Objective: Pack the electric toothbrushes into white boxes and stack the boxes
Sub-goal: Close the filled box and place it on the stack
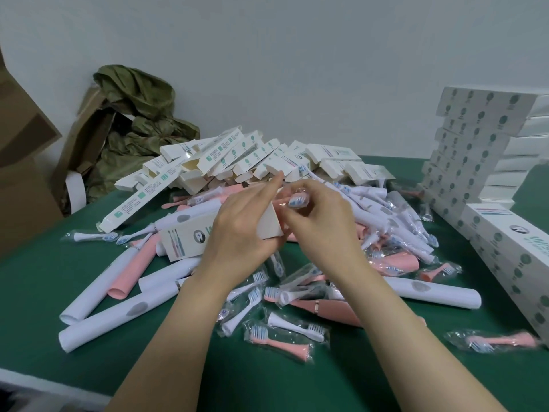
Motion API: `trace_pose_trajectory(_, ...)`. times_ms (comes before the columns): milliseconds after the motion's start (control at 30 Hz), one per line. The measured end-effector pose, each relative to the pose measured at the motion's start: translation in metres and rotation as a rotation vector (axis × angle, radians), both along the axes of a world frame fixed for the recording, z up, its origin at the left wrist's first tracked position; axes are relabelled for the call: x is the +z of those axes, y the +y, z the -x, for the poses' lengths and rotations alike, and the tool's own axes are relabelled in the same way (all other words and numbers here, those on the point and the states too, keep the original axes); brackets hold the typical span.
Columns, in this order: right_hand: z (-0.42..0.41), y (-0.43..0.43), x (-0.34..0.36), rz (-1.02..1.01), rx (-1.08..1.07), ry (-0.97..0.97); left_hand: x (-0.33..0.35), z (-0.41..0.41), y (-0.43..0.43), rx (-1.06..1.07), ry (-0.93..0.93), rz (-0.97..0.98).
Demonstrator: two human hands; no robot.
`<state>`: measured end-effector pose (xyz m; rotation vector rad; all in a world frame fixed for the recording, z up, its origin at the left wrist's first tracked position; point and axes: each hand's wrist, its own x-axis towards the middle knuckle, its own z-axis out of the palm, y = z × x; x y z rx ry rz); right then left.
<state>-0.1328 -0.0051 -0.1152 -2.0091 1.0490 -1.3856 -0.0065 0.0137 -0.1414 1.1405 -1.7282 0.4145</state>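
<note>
Left hand [240, 230]: forearm up from bottom centre, fingers wrapped round one end of white box [187, 237], index finger straight, pointing up. Box body runs left of the grip, end flap open on its right. Right hand [323, 224]: fingertips pinching bagged brush head [298, 200], just above-right of that open end. Both over the toothbrush pile [395, 221].

The desk [44, 278] has a matt green, cloth-like cover. The white box [184, 239] is matt printed card. The brush head [298, 200] sits in clear, glossy, crinkled plastic film. The toothbrush handles [430, 292] look like smooth satin plastic. The brown carton [17, 185] is dull cardboard, and the olive sheet [139, 90] is crumpled.
</note>
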Motion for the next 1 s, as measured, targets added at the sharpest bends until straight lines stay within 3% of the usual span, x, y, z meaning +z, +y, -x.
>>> trace_pose_trajectory(133, -0.002, 0.006, -0.006, 0.017, 0.139, 0.081, 0.001, -0.002, 0.002, 0.015, 0.077, -0.02)
trace_pose_trajectory(367, -0.001, 0.002, -0.01, -0.018, 0.022, -0.302, -0.004, -0.004, -0.002, 0.034, -0.023, -0.004)
trace_pose_trajectory(500, -0.006, 0.006, -0.016, 0.166, -0.018, -0.127, -0.002, -0.002, -0.002, 0.013, 0.0, 0.02)
trace_pose_trajectory(600, -0.008, 0.008, -0.02, 0.147, 0.095, 0.08, -0.002, -0.005, -0.003, 0.024, -0.013, 0.029)
trace_pose_trajectory(667, -0.006, 0.006, -0.018, 0.14, 0.095, 0.073, -0.001, -0.007, -0.002, 0.035, 0.018, 0.021)
trace_pose_trajectory(800, 0.002, -0.002, -0.014, 0.232, -0.056, -0.159, -0.001, -0.005, -0.001, 0.041, 0.019, 0.039)
trace_pose_trajectory(1000, -0.004, -0.001, -0.021, 0.313, 0.047, 0.13, 0.003, 0.0, 0.001, 0.036, 0.036, 0.047)
